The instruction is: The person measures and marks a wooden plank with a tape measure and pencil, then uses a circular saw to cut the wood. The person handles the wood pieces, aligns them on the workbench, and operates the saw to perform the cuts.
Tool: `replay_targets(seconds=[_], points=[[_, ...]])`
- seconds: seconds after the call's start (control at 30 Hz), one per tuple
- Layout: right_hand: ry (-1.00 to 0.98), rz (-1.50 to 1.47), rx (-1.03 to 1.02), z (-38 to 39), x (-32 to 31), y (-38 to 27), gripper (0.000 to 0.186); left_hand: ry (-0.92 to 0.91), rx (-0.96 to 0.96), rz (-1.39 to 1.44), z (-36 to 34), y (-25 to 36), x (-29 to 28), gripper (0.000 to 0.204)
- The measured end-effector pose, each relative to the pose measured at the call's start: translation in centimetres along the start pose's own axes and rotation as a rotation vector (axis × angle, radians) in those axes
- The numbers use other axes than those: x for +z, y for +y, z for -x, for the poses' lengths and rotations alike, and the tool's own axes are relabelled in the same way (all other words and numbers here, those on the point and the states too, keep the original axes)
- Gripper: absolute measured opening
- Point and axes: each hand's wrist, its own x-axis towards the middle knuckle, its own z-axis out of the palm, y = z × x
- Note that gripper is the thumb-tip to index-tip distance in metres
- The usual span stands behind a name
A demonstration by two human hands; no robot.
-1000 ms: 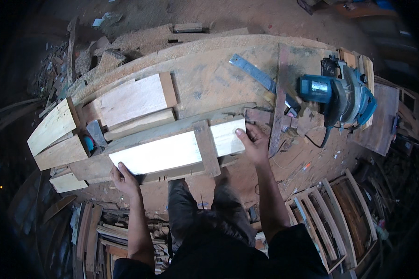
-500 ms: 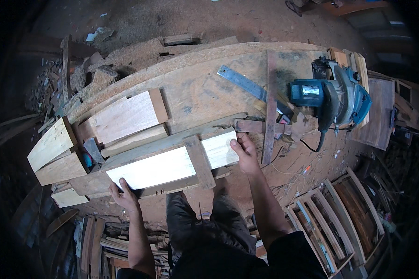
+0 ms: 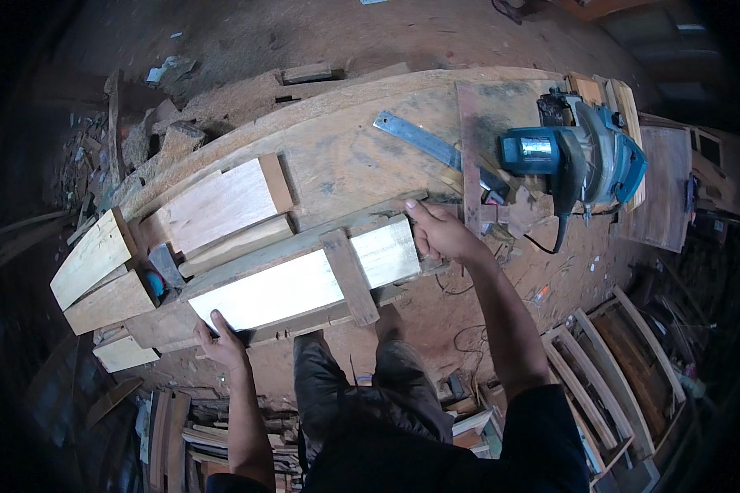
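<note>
A long pale board (image 3: 263,287) lies lengthwise before me on dark wooden pieces, and a short brown crosspiece (image 3: 349,275) passes over it. At the board's left end, my left hand (image 3: 224,345) grips its near corner, thumb on top; the other fingers are partly hidden at the edge. My right hand (image 3: 446,234) is closed around the right end, fingers curled against the end face and thumb at the far corner, touching or close to the grey plank (image 3: 304,238) behind it.
A blue circular saw (image 3: 571,156) with its cord stands at the right of the bench top (image 3: 337,164). A metal square (image 3: 419,140) and a narrow reddish strip (image 3: 469,156) lie beside it. Wood blocks (image 3: 222,205) sit on the left; wooden frames (image 3: 608,378) stand at lower right.
My right hand has shifted away from me around the board's right end, its thumb moving from the board's top to the far corner. My left hand stays at the left end. The view has shifted slightly.
</note>
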Motion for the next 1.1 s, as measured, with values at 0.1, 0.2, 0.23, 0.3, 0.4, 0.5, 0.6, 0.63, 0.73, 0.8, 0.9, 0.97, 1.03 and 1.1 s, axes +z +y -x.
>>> replay_targets(seconds=[0.1,0.2,0.23,0.3,0.4,0.5,0.6,0.63,0.73,0.8,0.9,0.97,1.03,1.1], points=[[-0.127,-0.077,0.104,0.2,-0.7,1.3,0.052,0.037,0.019,0.057,0.3,1.1,0.4,0.048],[-0.008,-0.015,0.216,1.3,-1.4,2.1,0.054,0.026,0.045,0.025,0.3,0.6,0.1,0.049],[0.015,0.062,0.208,1.7,-1.4,2.9,0.053,0.025,0.03,0.024,0.5,0.5,0.1,0.049],[0.105,0.101,0.031,2.1,-0.3,4.8,0.049,0.023,0.005,0.017,0.5,1.2,0.0,0.05],[0.289,-0.008,-0.294,2.7,3.1,8.0,0.044,-0.045,-0.03,0.041,0.4,1.3,-0.2,0.051],[0.433,-0.087,-0.462,2.8,6.0,9.7,0.039,-0.074,-0.016,-0.007,0.3,0.4,-0.7,0.054],[0.365,-0.385,-0.348,1.2,7.9,10.2,0.041,-0.016,0.109,-0.082,0.2,-0.1,-0.4,0.054],[0.298,-0.415,-0.365,0.8,8.0,10.1,0.042,-0.054,0.059,-0.11,0.1,0.1,-0.5,0.055],[0.428,-0.202,-0.341,1.5,8.5,9.7,0.041,-0.254,-0.137,-0.086,-1.1,0.9,-1.3,0.053],[0.732,0.1,-0.441,2.8,8.6,9.2,0.044,-0.006,0.168,-0.179,-0.5,2.8,-1.0,0.057],[1.139,0.661,-0.517,4.3,5.7,9.4,0.05,-0.208,0.321,0.205,1.5,6.8,-0.1,0.077],[1.211,0.727,-0.278,4.9,3.6,9.2,0.052,-0.391,0.733,-0.018,2.2,11.3,0.6,0.106],[1.11,0.58,-0.241,4.5,1.6,10.2,0.055,-0.572,1.024,-0.226,2.2,13.6,2.4,0.114],[1.029,0.466,-0.254,3.8,0.0,11.4,0.058,-0.649,1.022,-0.298,2.1,16.0,3.4,0.108]])
